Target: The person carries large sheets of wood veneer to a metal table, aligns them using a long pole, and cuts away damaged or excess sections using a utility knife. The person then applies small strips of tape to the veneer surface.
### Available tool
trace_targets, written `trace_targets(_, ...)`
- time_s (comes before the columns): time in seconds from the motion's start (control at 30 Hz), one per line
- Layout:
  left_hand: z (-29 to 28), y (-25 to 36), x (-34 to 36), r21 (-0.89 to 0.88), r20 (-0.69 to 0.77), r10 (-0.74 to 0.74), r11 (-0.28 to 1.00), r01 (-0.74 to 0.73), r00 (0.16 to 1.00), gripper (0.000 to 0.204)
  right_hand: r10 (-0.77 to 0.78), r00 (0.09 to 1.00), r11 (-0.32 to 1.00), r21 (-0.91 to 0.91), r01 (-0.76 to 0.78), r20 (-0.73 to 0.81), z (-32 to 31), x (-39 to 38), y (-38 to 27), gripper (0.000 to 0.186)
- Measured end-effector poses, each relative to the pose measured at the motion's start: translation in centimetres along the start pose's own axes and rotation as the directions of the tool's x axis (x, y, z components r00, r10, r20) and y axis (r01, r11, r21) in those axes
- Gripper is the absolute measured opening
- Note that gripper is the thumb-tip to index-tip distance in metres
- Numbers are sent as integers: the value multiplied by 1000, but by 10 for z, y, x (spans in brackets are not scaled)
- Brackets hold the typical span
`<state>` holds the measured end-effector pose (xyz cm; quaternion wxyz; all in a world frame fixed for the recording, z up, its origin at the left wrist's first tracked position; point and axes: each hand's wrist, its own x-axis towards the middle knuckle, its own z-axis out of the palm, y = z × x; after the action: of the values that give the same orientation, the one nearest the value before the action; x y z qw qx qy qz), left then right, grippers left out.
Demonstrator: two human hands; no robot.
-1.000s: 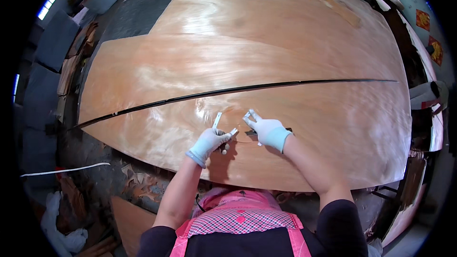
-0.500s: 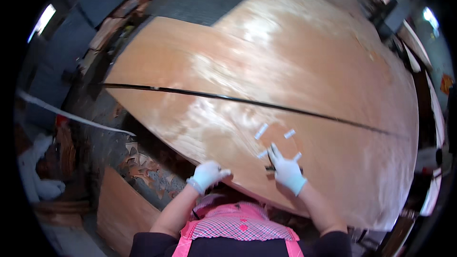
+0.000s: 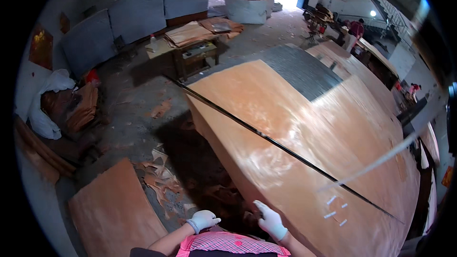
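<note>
Step in hand: a pause at the near edge of the veneer sheet [image 3: 304,128]; neither hand holds anything, so this looks like a moment between handling moves on the sheet.
Right hand [image 3: 270,219]: gloved, open, fingers spread, resting at the sheet's near left edge.
Left hand [image 3: 203,220]: gloved, loosely curled and empty, just left of that edge, over the floor [image 3: 143,100].
Veneer sheet: lies flat on the bench, filling most of it; a dark seam [image 3: 285,150] crosses it.
Long axis: runs with the seam, from far left to near right.
Tape strips [image 3: 335,209]: small white pieces stuck near the seam's right end.
Next move calls for: probably a two-handed hold along the near edge, thin veneer needing even support.
</note>
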<state>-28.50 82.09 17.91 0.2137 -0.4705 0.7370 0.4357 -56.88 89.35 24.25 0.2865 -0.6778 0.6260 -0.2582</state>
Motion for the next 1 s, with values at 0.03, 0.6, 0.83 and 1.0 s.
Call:
trace_targets(0.03, -16, -21, -9, -72, 21, -32, 997, 34, 999, 50, -26, 997, 999, -18, 27, 73, 17, 27, -24, 54)
trace_targets(0.6, -153, -357, 3, -641, -284, -343, 762, 89, 895, 34, -21, 940, 814, 551, -181, 340, 192, 406, -147, 56)
trace_targets(0.83, -387, -430, 35, -648, -451, -486, 755, 100, 749, 32, 146, 926, 663, 660, -353, 348, 264, 600, -161, 75)
trace_targets(1.0, -502, -471, 77, -595, -506, -447, 800, 77, 737, 30, 333, 840, 204, 837, -507, 428, 276, 724, -190, 79)
